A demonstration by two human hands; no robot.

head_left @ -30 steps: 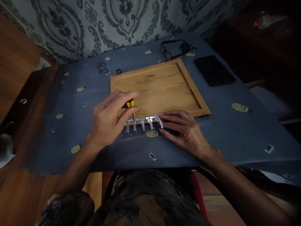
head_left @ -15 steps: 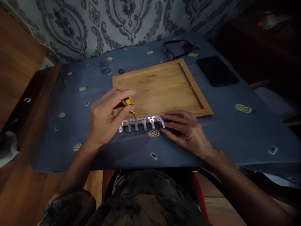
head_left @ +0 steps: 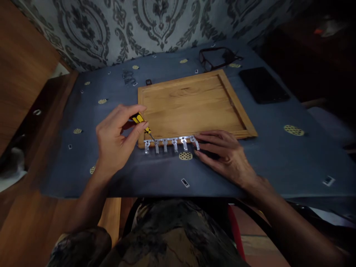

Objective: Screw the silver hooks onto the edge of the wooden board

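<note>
My left hand [head_left: 119, 135] grips a yellow and black screwdriver [head_left: 139, 119] between thumb and fingers. Its tip points down at the metal hook strip [head_left: 174, 142], near the second hook from the left. The strip, with several silver hooks, lies along the near edge of a wooden framed board [head_left: 189, 104]. My right hand [head_left: 225, 154] rests at the strip's right end, its fingers and thumb closed around that end beside the last hook.
Black-framed glasses [head_left: 208, 66] lie behind the board. A dark phone or tablet [head_left: 264, 84] is to its right. Small metal pieces [head_left: 128, 78] and a small dark square piece [head_left: 148, 82] lie at the back left of the blue tablecloth [head_left: 211, 181].
My left hand has moved left with the screwdriver, whose tip went from the third hook to near the second. The whole view has shifted slightly. My right hand stays at the strip's end.
</note>
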